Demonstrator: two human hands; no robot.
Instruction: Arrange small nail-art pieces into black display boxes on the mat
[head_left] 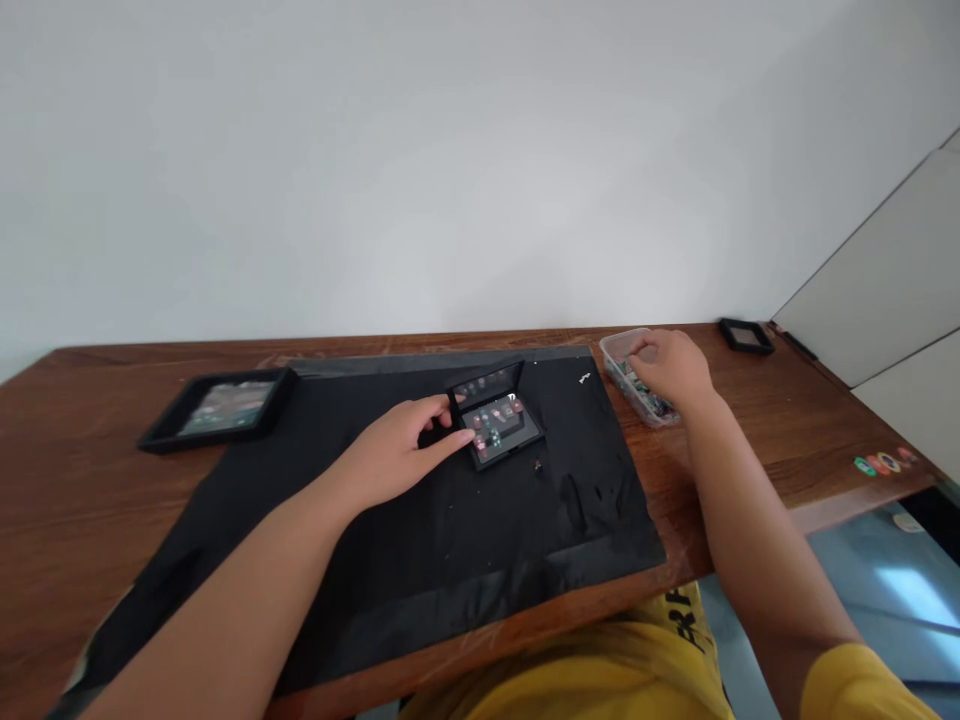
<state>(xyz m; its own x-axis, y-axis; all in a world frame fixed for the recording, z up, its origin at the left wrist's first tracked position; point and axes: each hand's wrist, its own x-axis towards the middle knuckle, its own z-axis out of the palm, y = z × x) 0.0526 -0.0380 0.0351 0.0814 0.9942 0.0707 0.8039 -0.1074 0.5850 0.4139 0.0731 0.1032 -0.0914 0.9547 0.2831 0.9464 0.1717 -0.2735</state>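
Observation:
A small black hinged case point(499, 425) lies open on the black mat point(420, 540), with small coloured pieces inside and its lid tilted up behind. My left hand point(401, 450) rests on the mat with its fingers touching the case's left edge. My right hand point(671, 368) reaches into a clear plastic container point(626, 372) of small parts at the mat's right; whether it holds a piece is hidden.
A black tray point(217, 408) with coloured pieces sits at the left on the wooden table point(765, 440). A small black frame point(745, 335) lies at the far right corner. Round stickers point(881, 463) mark the table's right edge. White wall behind.

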